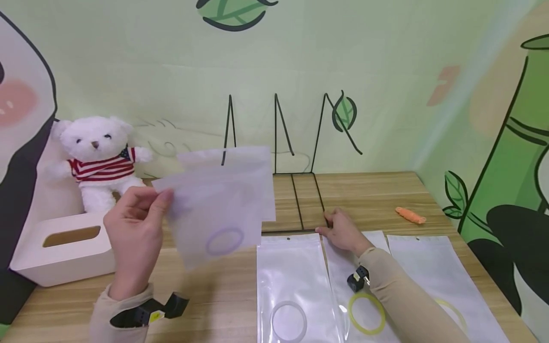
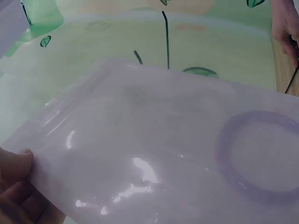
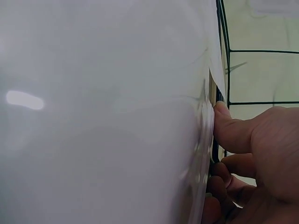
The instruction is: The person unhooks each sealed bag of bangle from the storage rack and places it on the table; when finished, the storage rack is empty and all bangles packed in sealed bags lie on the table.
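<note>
My left hand (image 1: 139, 228) pinches the left edge of a translucent plastic zip bag (image 1: 201, 214) between thumb and fingers. A purple ring (image 2: 229, 154) shows in that bag. Behind it, another pale bag (image 1: 267, 190) hangs from the left prong of a black wire display rack (image 1: 275, 128). The prong's tip overlaps the top edge of the held bag in the head view. My right hand (image 1: 345, 233) grips the rack's front right base corner, thumb and fingers around the wire. In the right wrist view, the fingers (image 3: 233, 130) are right beside a bag's top edge.
Three flat bags lie along the front: one with a white ring (image 1: 274, 324), one with a yellow ring (image 1: 352, 317), one with a pale yellow ring (image 1: 459, 312). An orange twisted piece (image 1: 410, 215) lies right. A white teddy bear (image 1: 94, 143) and tissue box (image 1: 64, 257) stand left.
</note>
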Tool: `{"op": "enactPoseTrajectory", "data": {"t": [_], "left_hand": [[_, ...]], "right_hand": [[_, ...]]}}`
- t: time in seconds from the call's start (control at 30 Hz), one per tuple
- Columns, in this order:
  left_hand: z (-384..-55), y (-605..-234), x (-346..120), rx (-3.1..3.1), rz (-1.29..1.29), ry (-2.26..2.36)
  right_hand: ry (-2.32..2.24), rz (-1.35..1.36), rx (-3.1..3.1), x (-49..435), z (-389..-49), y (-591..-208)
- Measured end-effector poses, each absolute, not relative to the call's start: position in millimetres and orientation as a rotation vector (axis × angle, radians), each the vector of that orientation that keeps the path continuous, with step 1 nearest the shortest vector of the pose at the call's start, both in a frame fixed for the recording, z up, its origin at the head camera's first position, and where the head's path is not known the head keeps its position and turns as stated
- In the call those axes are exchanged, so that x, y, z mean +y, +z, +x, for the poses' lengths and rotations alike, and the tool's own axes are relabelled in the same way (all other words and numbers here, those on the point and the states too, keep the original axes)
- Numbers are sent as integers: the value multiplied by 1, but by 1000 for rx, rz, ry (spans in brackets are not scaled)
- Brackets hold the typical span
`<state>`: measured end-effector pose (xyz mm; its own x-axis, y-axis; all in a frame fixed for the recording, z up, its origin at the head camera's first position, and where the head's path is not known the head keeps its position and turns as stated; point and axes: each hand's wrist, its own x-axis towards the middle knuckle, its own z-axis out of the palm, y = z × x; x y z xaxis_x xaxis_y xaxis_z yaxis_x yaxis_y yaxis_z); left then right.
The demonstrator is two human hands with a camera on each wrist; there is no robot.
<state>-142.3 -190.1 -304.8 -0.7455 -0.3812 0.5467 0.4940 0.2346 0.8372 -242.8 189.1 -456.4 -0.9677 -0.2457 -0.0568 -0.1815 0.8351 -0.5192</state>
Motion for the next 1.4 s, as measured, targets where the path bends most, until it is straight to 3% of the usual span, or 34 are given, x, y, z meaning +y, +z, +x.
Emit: {"op": "enactPoseTrajectory", "data": {"t": [0.77, 1.4], "left_hand": [[-111, -318, -205, -1833, 40, -1722], [-130, -349, -217, -1894, 183, -1823]], "right_hand": [[-821, -304, 2870, 187, -241, -454], [-804, -327, 2890, 189, -241, -455]]}}
